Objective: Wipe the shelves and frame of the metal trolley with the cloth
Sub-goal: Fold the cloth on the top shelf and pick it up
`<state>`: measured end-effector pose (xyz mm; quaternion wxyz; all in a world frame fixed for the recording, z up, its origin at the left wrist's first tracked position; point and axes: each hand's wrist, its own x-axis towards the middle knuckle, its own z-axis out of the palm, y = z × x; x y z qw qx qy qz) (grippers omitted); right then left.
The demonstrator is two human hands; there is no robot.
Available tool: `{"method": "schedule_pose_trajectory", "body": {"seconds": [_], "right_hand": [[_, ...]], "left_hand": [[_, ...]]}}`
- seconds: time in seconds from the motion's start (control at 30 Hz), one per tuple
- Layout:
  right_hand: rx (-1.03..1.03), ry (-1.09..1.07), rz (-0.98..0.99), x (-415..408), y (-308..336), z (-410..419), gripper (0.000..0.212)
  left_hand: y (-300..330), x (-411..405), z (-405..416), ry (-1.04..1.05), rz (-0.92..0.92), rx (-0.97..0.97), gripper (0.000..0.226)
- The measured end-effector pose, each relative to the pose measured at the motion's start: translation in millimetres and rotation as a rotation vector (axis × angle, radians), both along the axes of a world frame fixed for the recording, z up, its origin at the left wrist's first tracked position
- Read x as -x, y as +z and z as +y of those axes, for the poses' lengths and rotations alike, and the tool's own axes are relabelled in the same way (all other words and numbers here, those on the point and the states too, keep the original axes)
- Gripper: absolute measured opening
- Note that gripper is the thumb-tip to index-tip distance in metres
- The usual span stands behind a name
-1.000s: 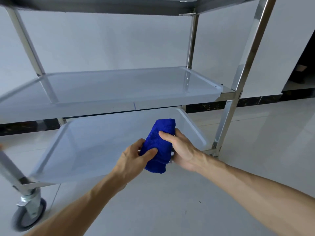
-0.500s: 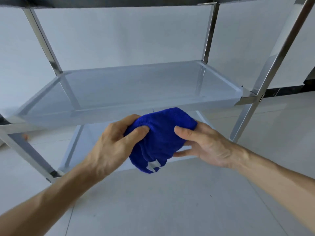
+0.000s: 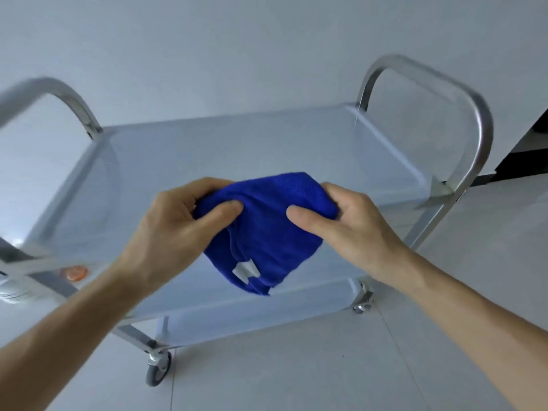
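Cloth [image 3: 267, 226] raised over trolley [image 3: 267, 143] top shelf — both hands gripping.

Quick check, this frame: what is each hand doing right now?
Left hand: grips the blue cloth, thumb pressed into it.
Right hand: grips the same cloth from the other side, held above the trolley's top shelf.

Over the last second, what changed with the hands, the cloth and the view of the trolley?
The view rose from the lower shelves to the top shelf and its handles. Both hands lifted the cloth with it, now held above the top shelf and spread wider between them. Unchanged: left hand and right hand both grip the cloth, which touches no shelf.
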<state>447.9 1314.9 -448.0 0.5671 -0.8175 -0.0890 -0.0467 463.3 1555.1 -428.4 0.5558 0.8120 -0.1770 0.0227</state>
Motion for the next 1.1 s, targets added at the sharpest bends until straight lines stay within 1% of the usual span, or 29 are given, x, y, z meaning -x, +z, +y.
{"method": "schedule_pose_trajectory", "body": {"seconds": [0.03,0.1,0.13,0.17,0.23,0.3,0.37,0.4,0.43,0.47,0.5,0.53,0.6,0.7,0.8,1.1], "right_hand": [[-0.011,-0.040,0.029,-14.3,15.4,7.2,0.040],[-0.030,-0.090,0.106,-41.5,38.2,19.6,0.030],[0.002,-0.099,0.140,-52.9,43.6,23.3,0.026],[0.075,-0.103,0.161,-61.2,45.7,24.1,0.027],[0.287,-0.091,0.175,-68.7,42.8,17.3,0.036],[0.533,-0.030,0.180,-66.2,33.7,4.1,0.049],[0.833,0.049,0.230,-60.8,20.4,-10.8,0.065],[0.968,0.079,0.283,-58.6,14.1,-17.1,0.071],[1.084,0.105,0.329,-56.8,8.0,-21.8,0.073],[1.184,0.124,0.343,-55.9,2.8,-24.6,0.072],[1.264,0.135,0.327,-55.2,-1.3,-25.6,0.070],[1.314,0.135,0.303,-55.4,-4.4,-25.4,0.066],[1.344,0.124,0.288,-60.1,-6.5,-24.2,0.062],[1.345,0.131,0.322,-75.4,-4.4,-25.6,0.062],[1.339,0.118,0.337,-96.1,-4.6,-26.3,0.062],[1.307,0.090,0.346,-159.2,-8.3,-31.4,0.062]], "left_hand": [[14.0,-13.3,2.7,0.048,0.000,0.000,0.017],[31.4,-40.6,8.6,0.159,0.023,-0.013,0.018],[35.3,-52.6,12.6,0.221,0.046,-0.048,0.020],[36.2,-62.3,18.5,0.276,0.070,-0.109,0.023],[31.8,-71.1,35.3,0.344,0.082,-0.258,0.026],[22.1,-65.0,56.1,0.330,0.042,-0.414,0.031],[7.7,-53.2,77.3,0.211,0.037,-0.694,0.052],[-0.1,-46.8,87.3,0.149,0.084,-0.846,0.065],[-8.3,-41.4,95.6,0.100,0.161,-0.973,0.073],[-16.1,-37.7,101.6,0.070,0.230,-1.061,0.076],[-23.6,-35.7,105.5,0.060,0.260,-1.105,0.073],[-28.9,-36.1,107.1,0.066,0.251,-1.121,0.069],[-31.8,-42.2,106.1,0.098,0.226,-1.113,0.061],[-31.4,-60.6,104.1,0.081,0.251,-1.108,0.054],[-36.3,-84.3,106.0,0.072,0.221,-1.122,0.053],[-40.1,-151.6,102.3,0.082,0.204,-1.073,0.052]]}}
